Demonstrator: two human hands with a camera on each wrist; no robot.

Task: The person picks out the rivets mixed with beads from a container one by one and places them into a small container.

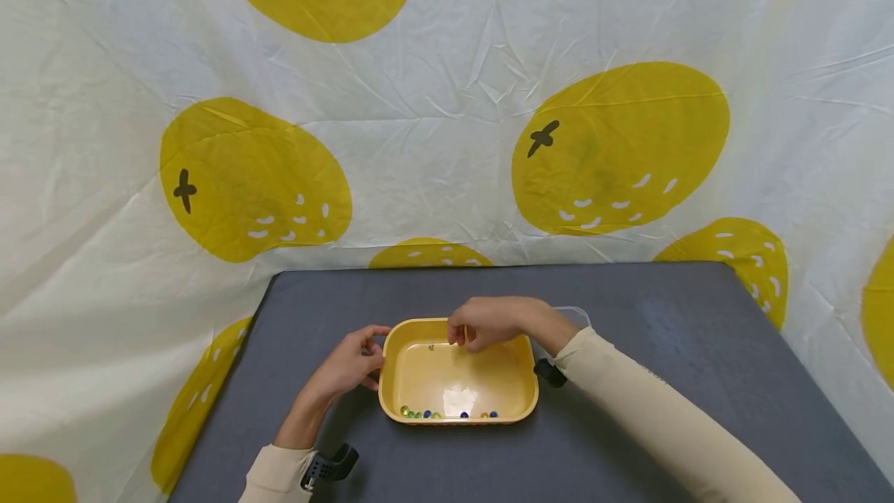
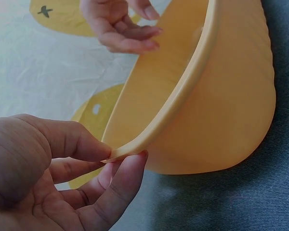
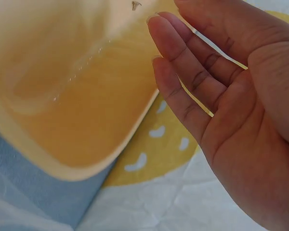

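Observation:
A yellow plastic tub (image 1: pixel 457 379) stands on the dark table. My left hand (image 1: pixel 349 363) pinches its left rim; in the left wrist view the thumb and a finger (image 2: pixel 127 178) grip the lip. My right hand (image 1: pixel 492 320) hovers over the far right part of the tub, fingers loosely bent, with nothing visible between them. Several green, yellowish and blue glass marbles (image 1: pixel 405 411) lie along the near inner edge, among them a blue marble (image 1: pixel 464 415). One tiny brownish thing (image 1: pixel 431 347) lies near the far wall, too small to identify.
Behind the right forearm shows the rim of a clear container (image 1: pixel 578 312), mostly hidden. The grey table (image 1: pixel 628 293) ends at a white cloth (image 1: pixel 433 177) with yellow fruit prints hanging behind it. Both wrists carry black bands (image 1: pixel 328 466).

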